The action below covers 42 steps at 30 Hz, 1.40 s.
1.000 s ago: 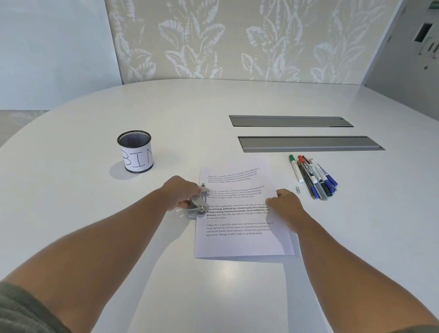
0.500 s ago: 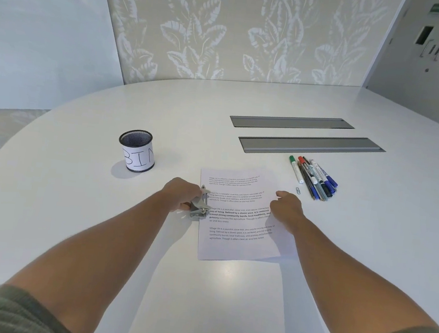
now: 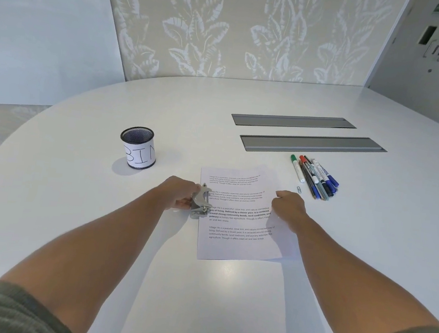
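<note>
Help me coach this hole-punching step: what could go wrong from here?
1. The punch sits over the left edge of the sheet, close to the printed lines; the hole might clip text.
2. Only the right hand rests on the sheet; it could skew when the left hand squeezes.

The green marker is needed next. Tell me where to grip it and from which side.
Take the green marker mid-barrel, from above and the left. It lies flat on the table at the left edge of the pen bundle, so that flank is free; the red marker crowds its right.
</note>
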Each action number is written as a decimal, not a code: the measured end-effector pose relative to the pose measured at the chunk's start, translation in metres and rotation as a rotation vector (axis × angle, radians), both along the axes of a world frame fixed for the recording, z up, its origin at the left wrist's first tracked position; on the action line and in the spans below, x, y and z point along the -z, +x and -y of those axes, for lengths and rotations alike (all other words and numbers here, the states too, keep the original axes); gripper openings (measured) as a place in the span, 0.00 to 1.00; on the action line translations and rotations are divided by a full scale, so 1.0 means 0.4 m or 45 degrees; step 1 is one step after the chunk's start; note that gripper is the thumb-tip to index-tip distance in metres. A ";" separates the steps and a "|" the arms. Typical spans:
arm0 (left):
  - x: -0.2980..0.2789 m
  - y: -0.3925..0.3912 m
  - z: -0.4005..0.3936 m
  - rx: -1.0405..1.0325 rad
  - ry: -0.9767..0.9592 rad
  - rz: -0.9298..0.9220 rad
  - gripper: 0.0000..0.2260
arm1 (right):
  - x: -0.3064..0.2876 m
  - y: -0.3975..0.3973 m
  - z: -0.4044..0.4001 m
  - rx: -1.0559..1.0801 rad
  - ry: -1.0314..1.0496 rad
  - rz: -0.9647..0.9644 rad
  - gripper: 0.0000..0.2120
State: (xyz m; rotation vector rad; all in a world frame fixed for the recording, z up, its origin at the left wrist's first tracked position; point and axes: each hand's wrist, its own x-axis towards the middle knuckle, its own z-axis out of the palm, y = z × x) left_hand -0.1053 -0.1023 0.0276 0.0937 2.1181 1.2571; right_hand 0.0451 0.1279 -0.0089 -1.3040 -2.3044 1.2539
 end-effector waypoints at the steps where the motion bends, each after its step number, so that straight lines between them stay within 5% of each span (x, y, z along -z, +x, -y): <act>1: 0.001 -0.002 0.001 0.005 -0.016 0.000 0.03 | -0.002 0.000 0.000 0.002 0.010 0.010 0.17; 5: 0.005 -0.013 -0.002 0.025 -0.067 -0.011 0.05 | -0.004 -0.012 0.002 -0.020 0.117 0.187 0.08; 8: 0.007 -0.019 -0.008 0.044 -0.098 -0.020 0.05 | 0.007 -0.021 0.007 -0.039 0.341 0.425 0.18; 18: 0.020 -0.027 -0.017 0.035 -0.143 -0.033 0.08 | 0.083 -0.035 0.045 -0.440 0.900 0.296 0.28; 25: 0.013 -0.027 -0.014 0.067 -0.156 -0.008 0.08 | 0.118 -0.058 0.075 -0.672 0.816 0.245 0.26; 42: 0.042 -0.043 -0.014 0.001 -0.104 0.000 0.08 | 0.139 -0.054 0.087 -0.656 0.791 0.199 0.25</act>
